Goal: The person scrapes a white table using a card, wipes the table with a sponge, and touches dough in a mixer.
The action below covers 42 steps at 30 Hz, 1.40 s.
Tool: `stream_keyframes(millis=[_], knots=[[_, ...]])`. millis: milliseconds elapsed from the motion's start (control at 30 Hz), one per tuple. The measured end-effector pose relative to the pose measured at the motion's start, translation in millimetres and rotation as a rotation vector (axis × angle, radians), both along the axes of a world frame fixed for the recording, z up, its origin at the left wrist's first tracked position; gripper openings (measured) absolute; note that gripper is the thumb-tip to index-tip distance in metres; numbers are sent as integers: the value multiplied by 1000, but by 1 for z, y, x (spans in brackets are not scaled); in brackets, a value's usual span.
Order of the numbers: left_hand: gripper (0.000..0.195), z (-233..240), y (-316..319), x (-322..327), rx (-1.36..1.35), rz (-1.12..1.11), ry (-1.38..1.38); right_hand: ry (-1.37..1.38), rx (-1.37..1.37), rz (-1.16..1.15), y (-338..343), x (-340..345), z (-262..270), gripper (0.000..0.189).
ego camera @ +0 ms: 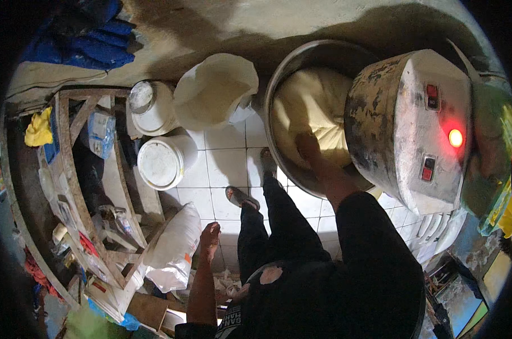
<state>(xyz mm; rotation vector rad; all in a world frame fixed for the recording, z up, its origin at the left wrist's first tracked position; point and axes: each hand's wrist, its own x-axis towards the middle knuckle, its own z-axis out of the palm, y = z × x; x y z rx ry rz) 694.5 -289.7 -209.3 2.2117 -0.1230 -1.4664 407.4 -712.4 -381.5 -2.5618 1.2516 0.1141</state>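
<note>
My right hand (307, 146) reaches into a large round metal mixer bowl (269, 127), against a mass of pale dough (311, 97). Shadow covers part of that hand, and whether its fingers grip the dough cannot be made out. Folds run across the dough's surface near the mixer head (374, 127), which overhangs the bowl's right side. My left hand (210, 239) hangs low at my side, its fingers curled, with nothing visible in it. Close by on its left leans a full white sack (175, 245).
Two white lidded buckets (160, 163) and an open pale sack (215, 91) stand left of the bowl on the white tiled floor (226, 165). A wooden shelf rack (69, 127) runs along the left. The mixer housing (434, 169) carries switches and a lit red lamp (455, 138).
</note>
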Motion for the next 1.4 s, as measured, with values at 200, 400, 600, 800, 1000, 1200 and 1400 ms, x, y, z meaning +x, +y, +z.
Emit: stream_keyframes(millis=[200, 400, 600, 800, 1000, 1200, 1400], knots=[[29, 103, -50, 43, -293, -260, -527, -307, 392, -250, -21, 29, 47, 31], [29, 357, -96, 90, -926, -5, -1209, -336, -46, -73, 4, 19, 185, 50], [39, 528, 14, 13, -1253, 121, -1649, -618, 20, 75, 72, 65, 324, 43], [39, 381, 62, -79, -1211, 243, -1088, -687, 51, 277, 158, 95, 362, 39], [38, 309, 131, -144, -1086, 445, -908, -681, 355, 468, 266, 133, 374, 36], [38, 301, 177, -166, -1044, 598, -927, -741, 412, 672, 324, 171, 369, 31], [38, 296, 187, -170, -1003, 724, -964, -760, 525, 792, 347, 215, 378, 28]])
